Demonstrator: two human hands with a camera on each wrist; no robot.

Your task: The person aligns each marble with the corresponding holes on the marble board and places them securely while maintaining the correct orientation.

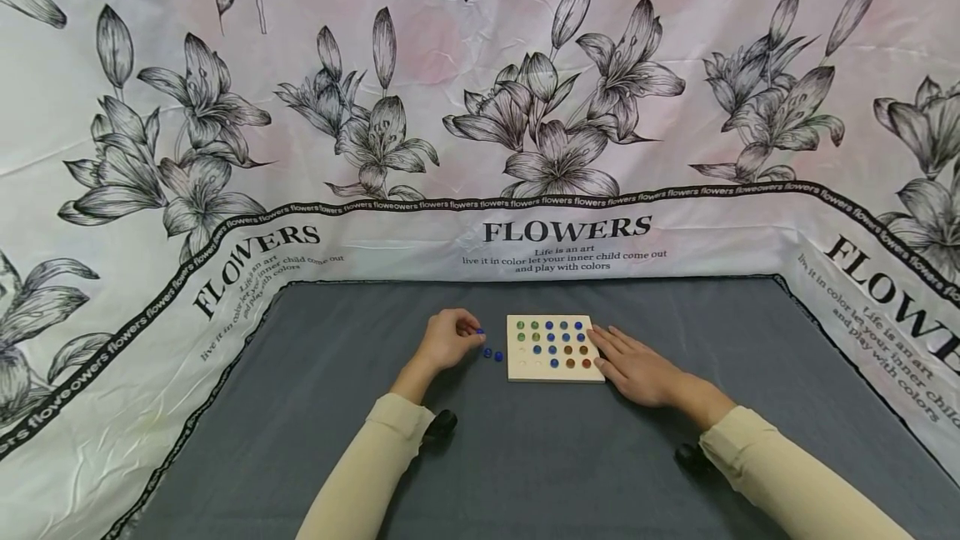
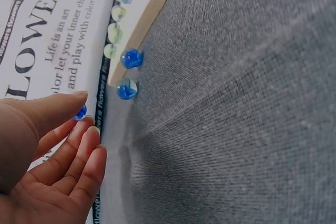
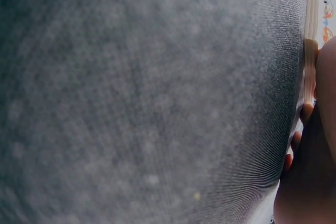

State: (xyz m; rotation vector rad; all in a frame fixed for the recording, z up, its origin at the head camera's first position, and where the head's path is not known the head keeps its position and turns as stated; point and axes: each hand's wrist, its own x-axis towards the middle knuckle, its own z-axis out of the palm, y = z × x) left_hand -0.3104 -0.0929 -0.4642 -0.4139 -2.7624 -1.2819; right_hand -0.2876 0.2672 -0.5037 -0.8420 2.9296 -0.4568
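Observation:
A blue marble is pinched between the thumb and fingertips of my left hand, just left of a pale wooden board. Two more blue marbles, one nearer my hand and one nearer the board, lie loose on the cloth between them. Rows of glass marbles sit in the board: green ones at the far left, blue ones through the middle, amber ones at the near right. Bare holes show at its near left. My right hand rests with extended fingers along the board's right edge.
Dark grey cloth covers the surface under the board. A white floral fabric with printed lettering borders it at the back and sides. Dark wrist devices show below the left cuff and the right cuff.

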